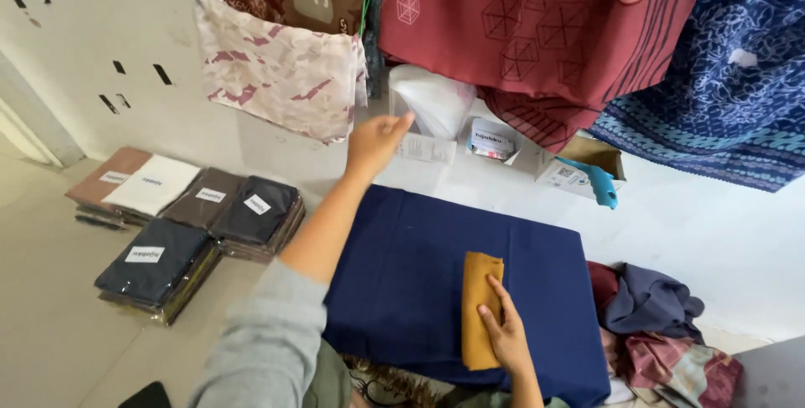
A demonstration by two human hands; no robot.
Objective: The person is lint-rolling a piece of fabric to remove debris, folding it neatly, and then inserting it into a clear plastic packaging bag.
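Observation:
A folded mustard cloth point(479, 291) lies lengthwise on a table covered in navy fabric point(402, 265). My right hand point(506, 334) rests on the cloth's near right part, fingers over its edge, holding it down. My left hand point(376, 143) is stretched far forward with curled fingers. Its fingertips are at the corner of a stack of clear plastic bags point(434, 99) standing in a small white box point(426, 149). I cannot tell whether it has pinched a bag.
Patterned fabrics hang above: beige-pink point(281, 68), dark red point(545, 22), blue point(721, 81). Bagged folded cloths point(197, 215) lie in stacks on the floor at left. A cardboard box with a light blue tool point(597, 180) sits behind the table. Crumpled clothes point(662, 324) pile at right.

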